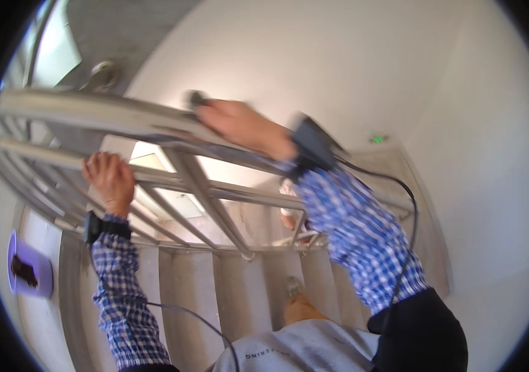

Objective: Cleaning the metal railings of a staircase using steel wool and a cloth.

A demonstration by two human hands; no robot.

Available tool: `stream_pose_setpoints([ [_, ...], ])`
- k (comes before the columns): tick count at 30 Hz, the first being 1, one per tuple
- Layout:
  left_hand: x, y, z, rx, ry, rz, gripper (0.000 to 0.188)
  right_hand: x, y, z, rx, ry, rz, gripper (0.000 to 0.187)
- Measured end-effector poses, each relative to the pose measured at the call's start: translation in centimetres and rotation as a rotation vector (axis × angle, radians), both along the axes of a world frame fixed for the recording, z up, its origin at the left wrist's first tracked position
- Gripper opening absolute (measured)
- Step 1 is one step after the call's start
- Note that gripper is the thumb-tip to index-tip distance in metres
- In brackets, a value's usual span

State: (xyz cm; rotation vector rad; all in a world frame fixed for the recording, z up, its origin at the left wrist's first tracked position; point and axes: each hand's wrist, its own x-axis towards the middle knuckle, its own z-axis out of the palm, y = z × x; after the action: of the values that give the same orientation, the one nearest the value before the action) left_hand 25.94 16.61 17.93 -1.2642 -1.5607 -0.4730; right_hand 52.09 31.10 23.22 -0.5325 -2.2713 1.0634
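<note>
My left hand (109,177) is curled over the lower metal rail (159,178) of a stair railing, gripping it. Farther up and to the right, my right hand (240,126) lies along the thick top handrail (103,111). A small dark thing (196,99) shows at its fingertips, too smeared by motion to name; the fingers are closed around it. Both forearms wear blue checked sleeves, with a dark strapped device (313,144) on the right wrist and another (94,227) on the left.
Grey stairs (193,279) run below the railing, and my foot (294,285) is on one. A purple bin (40,273) with something dark inside stands at left. Black cables (401,180) trail from my wrists. White walls (494,186) rise at right; another person (287,201) partly shows beyond the bars.
</note>
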Motion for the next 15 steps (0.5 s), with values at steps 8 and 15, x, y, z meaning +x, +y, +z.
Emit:
stream_pose_setpoints([
  [8, 2.0, 0.3, 1.1, 0.089, -0.198, -0.264, 0.016, 27.7, 3.5, -17.2, 0.343, -0.34, -0.467, 0.034],
  [15, 1.2, -4.1, 0.4, 0.071, -0.367, -0.244, 0.025, 11.7, -5.1, -10.1, 0.628, 0.233, -0.581, 0.022],
])
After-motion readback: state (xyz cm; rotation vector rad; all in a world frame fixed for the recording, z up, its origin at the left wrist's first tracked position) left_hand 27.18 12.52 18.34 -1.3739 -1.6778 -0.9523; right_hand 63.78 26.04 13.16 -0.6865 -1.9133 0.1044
